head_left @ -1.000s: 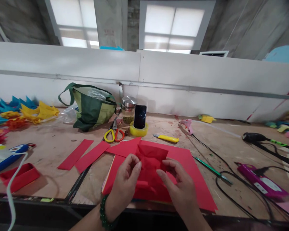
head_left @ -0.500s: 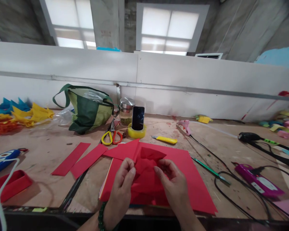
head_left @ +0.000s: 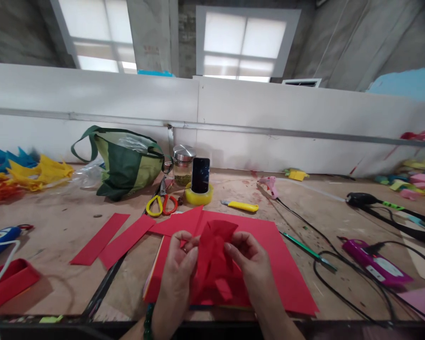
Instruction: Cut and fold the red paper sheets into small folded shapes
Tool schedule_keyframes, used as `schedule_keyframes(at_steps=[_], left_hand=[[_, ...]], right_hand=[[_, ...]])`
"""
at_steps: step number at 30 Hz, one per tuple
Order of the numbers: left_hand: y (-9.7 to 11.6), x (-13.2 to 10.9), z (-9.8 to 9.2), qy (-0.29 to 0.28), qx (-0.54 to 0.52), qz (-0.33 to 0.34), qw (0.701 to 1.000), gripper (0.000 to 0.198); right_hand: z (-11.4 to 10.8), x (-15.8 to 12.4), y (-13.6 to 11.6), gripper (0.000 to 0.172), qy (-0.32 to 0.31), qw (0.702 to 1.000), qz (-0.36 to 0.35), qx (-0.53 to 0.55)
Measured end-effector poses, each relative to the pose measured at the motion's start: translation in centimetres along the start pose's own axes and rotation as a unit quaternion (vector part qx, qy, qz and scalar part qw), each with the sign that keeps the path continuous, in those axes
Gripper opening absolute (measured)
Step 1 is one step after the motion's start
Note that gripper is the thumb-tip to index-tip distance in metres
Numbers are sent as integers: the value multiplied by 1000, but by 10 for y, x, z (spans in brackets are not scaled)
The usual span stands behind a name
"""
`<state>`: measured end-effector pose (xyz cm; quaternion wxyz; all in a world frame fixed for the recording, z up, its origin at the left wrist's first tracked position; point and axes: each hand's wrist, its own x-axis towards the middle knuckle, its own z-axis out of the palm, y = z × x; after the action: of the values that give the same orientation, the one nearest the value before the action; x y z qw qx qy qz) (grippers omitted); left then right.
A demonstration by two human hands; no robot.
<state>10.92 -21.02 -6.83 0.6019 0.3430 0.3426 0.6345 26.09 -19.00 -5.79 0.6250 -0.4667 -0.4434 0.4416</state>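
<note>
Between my two hands is a creased piece of red paper (head_left: 217,241), held upright above a stack of red sheets (head_left: 281,264). My left hand (head_left: 180,271) pinches its left edge with thumb and fingers. On the other side my right hand (head_left: 251,264) grips the right edge, thumb in front. Behind the left hand lies a red triangular piece (head_left: 180,222) on the stack's far edge. Two red strips (head_left: 101,238) rest to the left of the stack. Same red against same red makes the held paper's lower edge hard to make out.
Beyond the stack are scissors (head_left: 163,203), a phone (head_left: 200,175) on a yellow tape roll (head_left: 198,194), and a yellow cutter (head_left: 242,206). To the right lie a green cutter (head_left: 308,251), a pink glue gun (head_left: 269,185), cables and a purple power strip (head_left: 375,262). A green bag (head_left: 127,163) stands behind.
The held red paper has been drawn narrower and more upright, with its right side pulled in. My hands stay on its edges. The camera view has shifted slightly.
</note>
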Motion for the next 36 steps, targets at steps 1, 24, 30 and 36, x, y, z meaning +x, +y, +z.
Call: schedule_keyframes(at_steps=[1,24,30,36], left_hand=[[2,0,2,-17,7,1,1000,62],[25,-1,14,-73,-103,-180,976,29],[21,-1,14,-51,-77,-125,988,26],[13,-2,8,-30,-14,-85,996,28]], right_hand=[[0,0,-1,28,8,1000,-8,-15],[-8,-19,-16,15,-17,948,-214,-236],[-4,-18,-16,15,9,939,-214,-268],[-2,-14,-16,21,-1,950,-156,-272]])
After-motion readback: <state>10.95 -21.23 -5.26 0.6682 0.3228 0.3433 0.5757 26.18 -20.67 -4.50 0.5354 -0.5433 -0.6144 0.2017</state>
